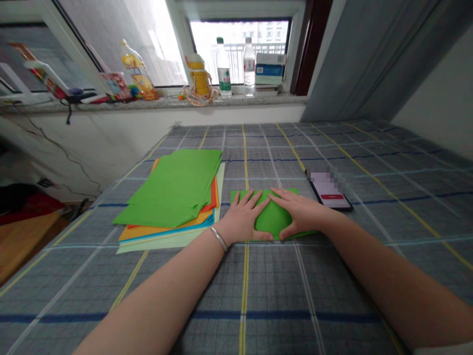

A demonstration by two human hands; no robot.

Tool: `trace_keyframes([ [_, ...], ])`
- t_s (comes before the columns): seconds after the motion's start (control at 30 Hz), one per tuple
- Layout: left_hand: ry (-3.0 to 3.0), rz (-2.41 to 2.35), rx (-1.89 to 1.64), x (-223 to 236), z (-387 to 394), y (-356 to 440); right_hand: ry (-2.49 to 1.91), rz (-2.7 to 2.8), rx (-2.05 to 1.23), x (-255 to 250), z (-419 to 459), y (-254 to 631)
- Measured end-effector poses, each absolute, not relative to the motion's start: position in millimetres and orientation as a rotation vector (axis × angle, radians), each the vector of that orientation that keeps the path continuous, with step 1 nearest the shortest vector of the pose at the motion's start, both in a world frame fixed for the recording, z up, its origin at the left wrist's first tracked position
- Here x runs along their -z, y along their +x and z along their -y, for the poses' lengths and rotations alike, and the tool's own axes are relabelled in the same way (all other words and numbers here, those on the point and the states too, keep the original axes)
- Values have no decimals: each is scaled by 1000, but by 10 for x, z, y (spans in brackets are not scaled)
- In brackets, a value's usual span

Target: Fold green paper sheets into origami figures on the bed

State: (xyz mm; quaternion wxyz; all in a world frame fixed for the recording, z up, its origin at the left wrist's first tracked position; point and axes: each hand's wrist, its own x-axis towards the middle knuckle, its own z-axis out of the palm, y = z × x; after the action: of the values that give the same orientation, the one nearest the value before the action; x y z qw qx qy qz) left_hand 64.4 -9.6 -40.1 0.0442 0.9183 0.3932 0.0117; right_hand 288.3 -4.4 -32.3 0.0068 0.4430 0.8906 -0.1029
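A folded green paper sheet (271, 222) lies on the grey checked bedspread (281, 286) in front of me. My left hand (244, 217) rests flat on its left part, fingers stretched out and slightly spread, a thin bangle on the wrist. My right hand (299, 212) lies flat on its right part, fingers extended towards the left hand, thumb at the near edge. Both hands press on the paper and hold nothing.
A stack of coloured paper (173, 197), green on top, lies to the left. A phone (330, 190) with a lit screen lies right of the hands. Bottles (223, 66), a yellow jar (199, 76) and boxes (269, 71) stand on the windowsill.
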Motion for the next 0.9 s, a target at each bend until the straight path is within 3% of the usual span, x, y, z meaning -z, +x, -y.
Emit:
trace_keyframes([
  [0.9, 2742, -1389, 307, 38, 175, 298, 1538, -2587, 25, 118, 315, 3161],
])
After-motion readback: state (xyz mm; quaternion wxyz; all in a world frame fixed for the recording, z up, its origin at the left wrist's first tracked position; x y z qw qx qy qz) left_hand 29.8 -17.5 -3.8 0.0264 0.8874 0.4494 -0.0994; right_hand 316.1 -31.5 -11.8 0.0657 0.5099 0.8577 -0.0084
